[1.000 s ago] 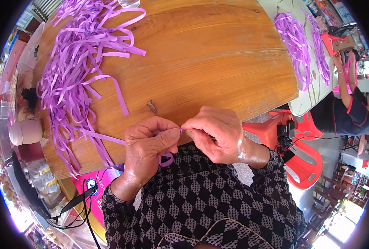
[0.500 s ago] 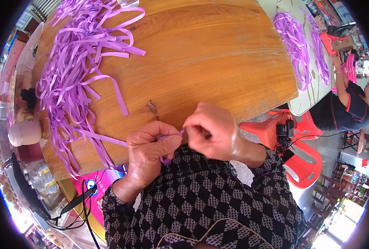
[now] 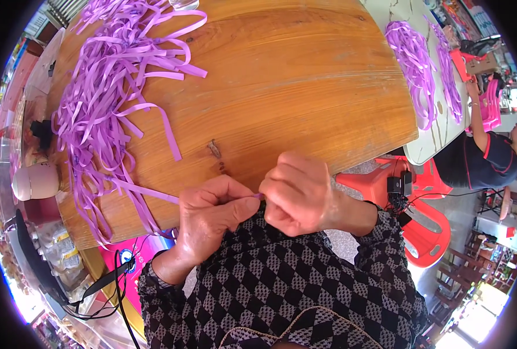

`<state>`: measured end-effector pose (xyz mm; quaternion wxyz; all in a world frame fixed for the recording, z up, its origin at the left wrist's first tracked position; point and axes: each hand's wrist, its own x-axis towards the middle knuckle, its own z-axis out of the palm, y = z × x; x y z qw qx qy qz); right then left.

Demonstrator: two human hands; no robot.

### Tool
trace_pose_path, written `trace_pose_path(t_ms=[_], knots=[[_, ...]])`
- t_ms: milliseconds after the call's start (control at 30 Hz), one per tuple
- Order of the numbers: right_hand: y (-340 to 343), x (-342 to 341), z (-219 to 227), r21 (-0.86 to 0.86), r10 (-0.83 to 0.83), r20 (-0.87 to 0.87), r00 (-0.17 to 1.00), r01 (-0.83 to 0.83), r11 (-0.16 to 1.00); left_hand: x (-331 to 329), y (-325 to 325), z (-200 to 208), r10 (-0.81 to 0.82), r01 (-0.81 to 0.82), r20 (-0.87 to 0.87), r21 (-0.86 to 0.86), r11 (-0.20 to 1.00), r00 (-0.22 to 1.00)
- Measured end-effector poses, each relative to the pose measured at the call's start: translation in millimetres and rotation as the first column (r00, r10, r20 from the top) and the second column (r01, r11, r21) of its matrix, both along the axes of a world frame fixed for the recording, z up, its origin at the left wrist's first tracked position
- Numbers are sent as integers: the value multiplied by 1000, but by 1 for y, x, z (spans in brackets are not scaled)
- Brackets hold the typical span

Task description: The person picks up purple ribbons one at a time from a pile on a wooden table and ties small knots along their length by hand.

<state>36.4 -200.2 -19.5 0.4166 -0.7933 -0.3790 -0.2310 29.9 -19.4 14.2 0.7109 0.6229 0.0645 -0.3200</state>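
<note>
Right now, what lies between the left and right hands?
The head view shows a short bit of purple ribbon between the left hand and right hand.

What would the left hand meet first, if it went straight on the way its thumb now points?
Beyond the small bit of purple ribbon at its tip, the left hand would most likely meet the right hand, curled just to its right. Exact depth is unclear in this single view.
</note>
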Motion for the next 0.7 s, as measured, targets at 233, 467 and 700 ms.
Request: trace_pose_path(t_ms=[233, 467, 700], knots=[[6, 0, 7, -60, 1, 202, 979, 11, 998, -12, 2, 3, -125, 80, 342, 142, 987, 931], [-1, -5, 23, -164, 56, 162, 985, -29, 986, -20, 5, 9, -146, 118, 570, 86, 989, 808], [19, -9, 47, 673, 587, -649, 483, 5, 740, -19, -16, 21, 159, -79, 118, -505, 859, 980]])
